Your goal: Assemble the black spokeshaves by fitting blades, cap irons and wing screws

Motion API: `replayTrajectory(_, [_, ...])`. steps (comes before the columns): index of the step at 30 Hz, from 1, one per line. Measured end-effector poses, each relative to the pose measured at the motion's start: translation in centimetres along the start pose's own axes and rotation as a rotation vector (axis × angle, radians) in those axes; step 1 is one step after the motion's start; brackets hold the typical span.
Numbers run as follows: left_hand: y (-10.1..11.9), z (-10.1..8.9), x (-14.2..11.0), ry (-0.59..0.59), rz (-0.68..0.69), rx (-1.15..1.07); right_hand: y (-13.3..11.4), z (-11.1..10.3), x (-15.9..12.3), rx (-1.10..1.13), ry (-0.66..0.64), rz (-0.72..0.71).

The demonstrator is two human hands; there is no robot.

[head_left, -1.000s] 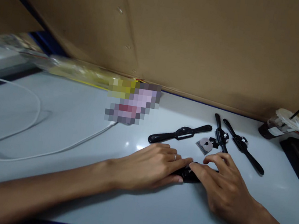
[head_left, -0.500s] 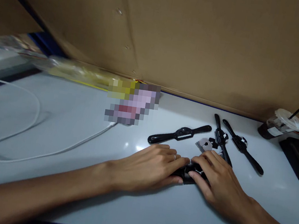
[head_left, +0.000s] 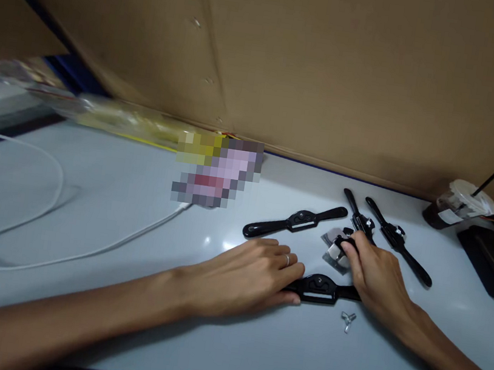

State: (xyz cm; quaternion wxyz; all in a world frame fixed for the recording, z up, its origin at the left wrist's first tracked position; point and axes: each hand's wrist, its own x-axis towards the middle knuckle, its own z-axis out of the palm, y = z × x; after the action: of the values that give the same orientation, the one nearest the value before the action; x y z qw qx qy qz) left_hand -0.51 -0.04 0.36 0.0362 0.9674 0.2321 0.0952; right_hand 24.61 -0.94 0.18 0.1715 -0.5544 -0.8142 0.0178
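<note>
On the table lies a black spokeshave frame (head_left: 319, 288). My left hand (head_left: 262, 270) is closed around its left handle, thumb along the near side. Just beyond the frame, my right hand (head_left: 379, 274) pinches a small black spokeshave cap (head_left: 343, 243). Under and beside those fingertips are thin grey blades (head_left: 336, 234), some seemingly in clear plastic; where the cap ends and the blades begin is hard to make out. The frame's right handle passes behind my right hand. A few small silver screws (head_left: 347, 321) lie together on the near side.
Farther back lies another bare spokeshave frame (head_left: 303, 219). Two spokeshaves with fittings, one (head_left: 362, 218) partly behind my right hand and another (head_left: 398, 238), lie to its right. A lidded drink cup (head_left: 456, 202) and a black object (head_left: 488, 262) stand right. A white cable (head_left: 128, 242) crosses left.
My right hand has moved off the spokeshave frame, away from me to the blades, and now pinches a black cap. The frame's middle and the silver screws have come into view. My left hand stays put.
</note>
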Motion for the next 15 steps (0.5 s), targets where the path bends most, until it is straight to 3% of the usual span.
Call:
replayTrajectory(4, [-0.2,-0.3,0.1,-0.018,-0.023,0.014,1.4,-1.2,1.1,-0.137,-0.06,0.063])
replayTrajectory(8, [-1.2,-0.4,0.2,-0.007,-0.079,0.069,3.2,-4.0,2.1,-0.39,-0.114,0.239])
replayTrajectory(11, [-2.2,-0.3,0.1,0.024,-0.091,0.128,5.2,-6.0,2.2,-0.553,-0.264,0.391])
replayTrajectory(13, [-2.7,-0.3,0.0,0.062,-0.091,0.167,6.7,-6.8,1.9,-0.537,-0.412,0.431])
replayTrajectory(15, [-3.0,-0.2,0.0,0.099,-0.121,0.193,8.1,-7.2,1.4,-0.475,-0.483,0.414])
